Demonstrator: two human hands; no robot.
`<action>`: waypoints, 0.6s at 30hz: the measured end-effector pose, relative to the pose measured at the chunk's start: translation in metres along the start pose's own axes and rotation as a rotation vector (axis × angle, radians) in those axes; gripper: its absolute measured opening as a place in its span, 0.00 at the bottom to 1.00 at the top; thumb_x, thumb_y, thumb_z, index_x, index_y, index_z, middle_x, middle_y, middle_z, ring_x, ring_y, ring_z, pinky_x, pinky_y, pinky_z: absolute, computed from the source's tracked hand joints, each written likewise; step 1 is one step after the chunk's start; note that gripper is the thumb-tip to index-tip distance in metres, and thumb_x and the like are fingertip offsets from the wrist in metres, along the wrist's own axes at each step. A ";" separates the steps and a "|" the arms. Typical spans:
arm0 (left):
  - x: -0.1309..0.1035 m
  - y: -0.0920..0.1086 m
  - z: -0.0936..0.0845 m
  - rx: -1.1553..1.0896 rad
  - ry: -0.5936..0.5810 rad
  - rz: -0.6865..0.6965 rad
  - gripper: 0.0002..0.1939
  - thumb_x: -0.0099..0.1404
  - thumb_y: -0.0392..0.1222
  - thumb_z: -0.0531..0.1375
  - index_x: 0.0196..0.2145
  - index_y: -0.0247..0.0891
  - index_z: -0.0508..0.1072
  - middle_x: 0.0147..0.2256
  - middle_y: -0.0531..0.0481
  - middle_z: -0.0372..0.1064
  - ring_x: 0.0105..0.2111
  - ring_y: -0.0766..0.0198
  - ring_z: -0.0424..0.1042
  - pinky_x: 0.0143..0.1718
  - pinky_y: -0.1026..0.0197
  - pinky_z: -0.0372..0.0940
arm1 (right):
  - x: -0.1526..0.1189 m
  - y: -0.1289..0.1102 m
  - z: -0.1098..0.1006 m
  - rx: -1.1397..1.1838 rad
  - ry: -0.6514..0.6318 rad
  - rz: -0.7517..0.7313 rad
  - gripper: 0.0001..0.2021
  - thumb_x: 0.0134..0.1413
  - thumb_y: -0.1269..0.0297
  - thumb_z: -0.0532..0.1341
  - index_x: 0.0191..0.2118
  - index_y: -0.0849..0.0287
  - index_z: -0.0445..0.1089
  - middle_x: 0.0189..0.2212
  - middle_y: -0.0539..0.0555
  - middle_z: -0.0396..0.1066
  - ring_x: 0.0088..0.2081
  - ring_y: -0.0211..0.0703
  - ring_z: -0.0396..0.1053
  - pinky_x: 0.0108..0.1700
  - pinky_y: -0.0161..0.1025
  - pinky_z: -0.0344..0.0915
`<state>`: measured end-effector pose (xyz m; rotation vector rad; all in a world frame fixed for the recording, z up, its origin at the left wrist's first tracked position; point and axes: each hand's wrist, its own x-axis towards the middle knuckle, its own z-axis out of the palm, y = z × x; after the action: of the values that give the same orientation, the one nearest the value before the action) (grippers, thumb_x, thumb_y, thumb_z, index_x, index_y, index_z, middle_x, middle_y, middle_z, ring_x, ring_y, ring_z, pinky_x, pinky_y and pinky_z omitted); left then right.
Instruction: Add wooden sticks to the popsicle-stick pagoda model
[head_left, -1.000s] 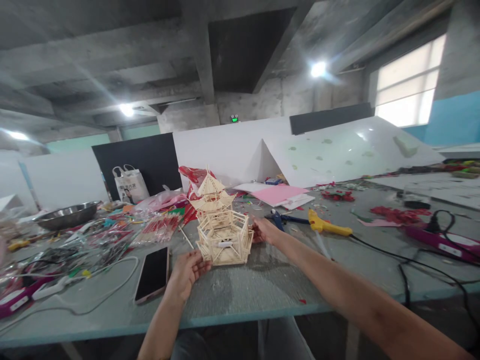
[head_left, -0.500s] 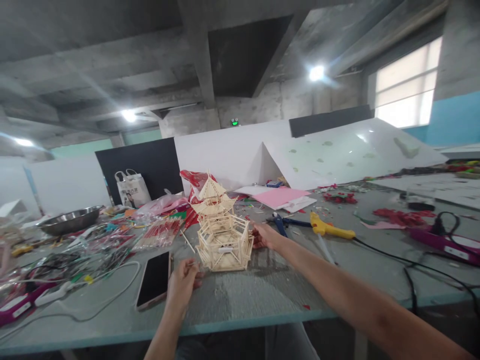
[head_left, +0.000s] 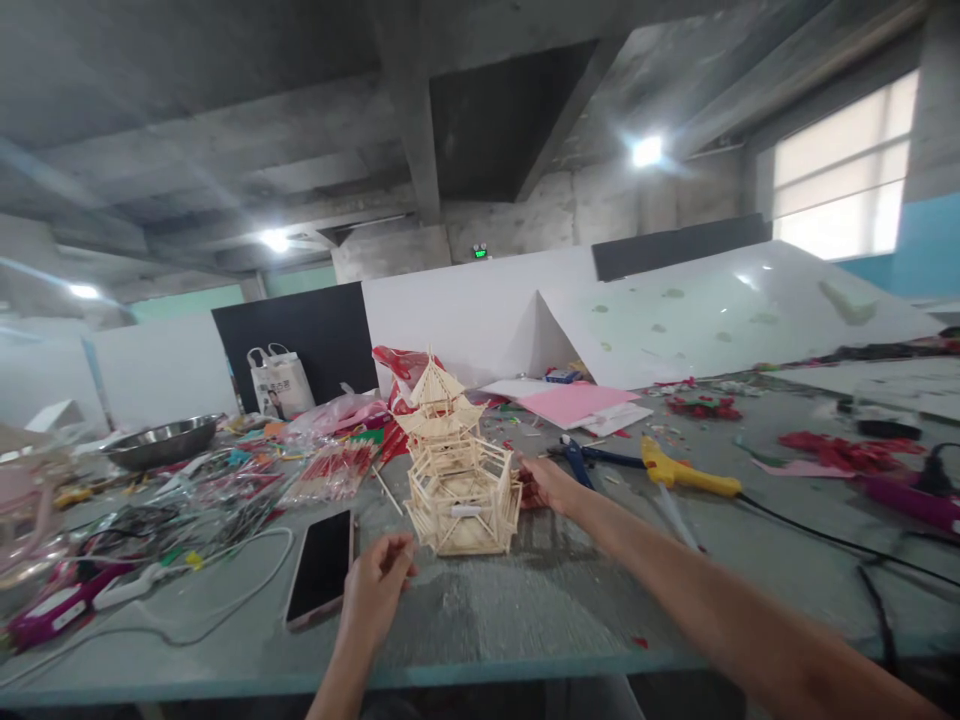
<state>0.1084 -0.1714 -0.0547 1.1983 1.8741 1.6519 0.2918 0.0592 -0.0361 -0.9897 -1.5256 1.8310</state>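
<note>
A pale pagoda model (head_left: 463,500) built of thin wooden sticks stands upright on the table, with tiered pointed roofs over a wider railed base. A small white piece lies across the front of its base. My right hand (head_left: 551,485) is at the model's right side, fingers curled against it and partly hidden. Just left of the base, my left hand (head_left: 381,570) hovers low over the table with curled fingers close together. Whatever may be in them is too small to make out. A phone (head_left: 322,568) lies beside the left wrist.
Right of the model lie blue-handled pliers (head_left: 576,460) and a yellow glue gun (head_left: 694,472) with a black cord. Bagged sticks (head_left: 330,470), wires and a metal bowl (head_left: 161,443) crowd the left. Pink paper (head_left: 574,400) lies behind. A white cable (head_left: 225,605) loops at front left.
The whole view has shifted slightly, carrying the scene to the right. My left hand has drawn back a little toward me, its fingers more curled. The right hand stays at the model's side.
</note>
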 end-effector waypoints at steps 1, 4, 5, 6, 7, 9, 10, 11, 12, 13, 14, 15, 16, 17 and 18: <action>0.002 0.000 0.000 -0.006 -0.003 0.000 0.20 0.48 0.53 0.58 0.32 0.34 0.71 0.26 0.48 0.71 0.25 0.60 0.72 0.24 0.62 0.65 | -0.001 0.000 0.000 -0.013 0.012 -0.007 0.20 0.61 0.55 0.44 0.28 0.63 0.63 0.19 0.51 0.65 0.18 0.33 0.64 0.22 0.32 0.65; 0.007 -0.002 -0.001 -0.009 -0.013 0.012 0.19 0.47 0.53 0.59 0.31 0.34 0.71 0.26 0.48 0.71 0.25 0.60 0.71 0.23 0.62 0.65 | -0.003 0.000 0.003 -0.057 0.050 -0.028 0.21 0.60 0.53 0.44 0.28 0.63 0.63 0.21 0.52 0.66 0.20 0.34 0.65 0.24 0.33 0.66; 0.008 -0.003 -0.001 -0.006 -0.021 0.020 0.19 0.48 0.53 0.59 0.31 0.34 0.71 0.25 0.48 0.71 0.25 0.60 0.71 0.23 0.62 0.65 | -0.003 0.000 0.004 -0.074 0.063 -0.035 0.21 0.60 0.54 0.43 0.28 0.63 0.63 0.21 0.53 0.66 0.20 0.34 0.65 0.24 0.34 0.66; 0.010 -0.005 -0.001 -0.001 -0.030 0.029 0.18 0.48 0.52 0.59 0.31 0.34 0.71 0.25 0.49 0.70 0.25 0.60 0.71 0.23 0.62 0.64 | -0.004 0.000 0.005 -0.095 0.079 -0.043 0.21 0.60 0.54 0.43 0.27 0.63 0.63 0.21 0.53 0.66 0.20 0.35 0.65 0.24 0.34 0.66; 0.011 -0.006 -0.002 0.004 -0.040 0.040 0.18 0.49 0.52 0.59 0.31 0.34 0.71 0.24 0.49 0.70 0.24 0.61 0.71 0.23 0.62 0.64 | -0.004 0.000 0.005 -0.119 0.099 -0.054 0.20 0.60 0.55 0.44 0.27 0.63 0.63 0.21 0.53 0.65 0.20 0.35 0.65 0.25 0.35 0.66; 0.013 -0.007 -0.003 0.012 -0.051 0.063 0.16 0.50 0.51 0.59 0.32 0.34 0.71 0.24 0.50 0.70 0.24 0.62 0.70 0.24 0.63 0.64 | -0.005 -0.002 0.005 -0.182 0.166 -0.095 0.18 0.59 0.57 0.45 0.25 0.62 0.62 0.20 0.52 0.64 0.19 0.36 0.65 0.24 0.36 0.65; 0.014 -0.007 -0.004 0.013 -0.050 0.071 0.16 0.50 0.50 0.59 0.32 0.35 0.71 0.24 0.50 0.70 0.25 0.62 0.70 0.24 0.63 0.64 | -0.006 -0.005 0.004 -0.220 0.215 -0.130 0.17 0.59 0.58 0.46 0.24 0.62 0.61 0.19 0.52 0.63 0.20 0.37 0.64 0.25 0.36 0.64; 0.014 -0.006 -0.004 0.011 -0.046 0.077 0.16 0.50 0.49 0.59 0.32 0.35 0.71 0.25 0.50 0.71 0.25 0.62 0.70 0.24 0.63 0.64 | -0.008 -0.009 0.002 -0.259 0.271 -0.179 0.15 0.58 0.60 0.48 0.24 0.61 0.61 0.19 0.52 0.63 0.21 0.37 0.64 0.25 0.36 0.63; 0.015 -0.004 -0.005 0.008 -0.038 0.081 0.16 0.50 0.49 0.59 0.32 0.35 0.71 0.26 0.50 0.71 0.25 0.62 0.70 0.24 0.63 0.64 | -0.012 -0.015 0.001 -0.294 0.330 -0.237 0.14 0.57 0.61 0.49 0.24 0.61 0.60 0.20 0.52 0.63 0.23 0.38 0.65 0.27 0.35 0.63; 0.016 -0.003 -0.005 0.007 -0.033 0.087 0.16 0.50 0.49 0.59 0.32 0.35 0.71 0.26 0.50 0.71 0.25 0.62 0.71 0.24 0.63 0.64 | -0.017 -0.021 -0.001 -0.318 0.384 -0.296 0.12 0.55 0.61 0.51 0.24 0.60 0.60 0.21 0.52 0.64 0.26 0.38 0.65 0.29 0.34 0.62; 0.017 -0.001 -0.005 0.009 -0.033 0.098 0.16 0.50 0.50 0.59 0.32 0.35 0.71 0.26 0.50 0.71 0.25 0.62 0.71 0.24 0.63 0.65 | -0.024 -0.027 -0.001 -0.348 0.435 -0.378 0.10 0.54 0.62 0.52 0.25 0.60 0.61 0.24 0.52 0.65 0.29 0.38 0.65 0.31 0.33 0.61; 0.017 0.000 -0.004 0.017 -0.032 0.114 0.16 0.50 0.50 0.59 0.33 0.35 0.71 0.26 0.50 0.71 0.25 0.62 0.71 0.24 0.63 0.65 | -0.033 -0.033 0.001 -0.388 0.471 -0.480 0.09 0.54 0.62 0.53 0.26 0.60 0.62 0.27 0.52 0.65 0.32 0.38 0.64 0.34 0.32 0.60; 0.018 0.002 -0.004 0.033 -0.032 0.136 0.16 0.50 0.50 0.58 0.33 0.36 0.71 0.26 0.50 0.72 0.25 0.62 0.71 0.24 0.63 0.65 | -0.044 -0.038 0.004 -0.446 0.490 -0.605 0.08 0.53 0.62 0.54 0.28 0.60 0.63 0.28 0.52 0.66 0.33 0.38 0.64 0.35 0.32 0.59; 0.019 0.002 -0.003 0.054 -0.034 0.159 0.16 0.50 0.50 0.58 0.33 0.36 0.71 0.26 0.50 0.72 0.26 0.62 0.71 0.25 0.63 0.65 | -0.056 -0.041 0.009 -0.542 0.495 -0.764 0.08 0.53 0.62 0.54 0.29 0.60 0.65 0.28 0.51 0.67 0.32 0.38 0.64 0.34 0.32 0.59; 0.020 0.003 -0.002 0.079 -0.037 0.181 0.16 0.51 0.49 0.58 0.33 0.36 0.71 0.26 0.50 0.72 0.26 0.62 0.71 0.25 0.63 0.64 | -0.068 -0.042 0.016 -0.653 0.462 -0.912 0.09 0.54 0.62 0.54 0.29 0.60 0.66 0.27 0.51 0.67 0.30 0.37 0.63 0.33 0.31 0.58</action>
<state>0.0967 -0.1571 -0.0466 1.4584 1.8718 1.6475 0.3160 0.0047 0.0187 -0.6978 -1.8474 0.4468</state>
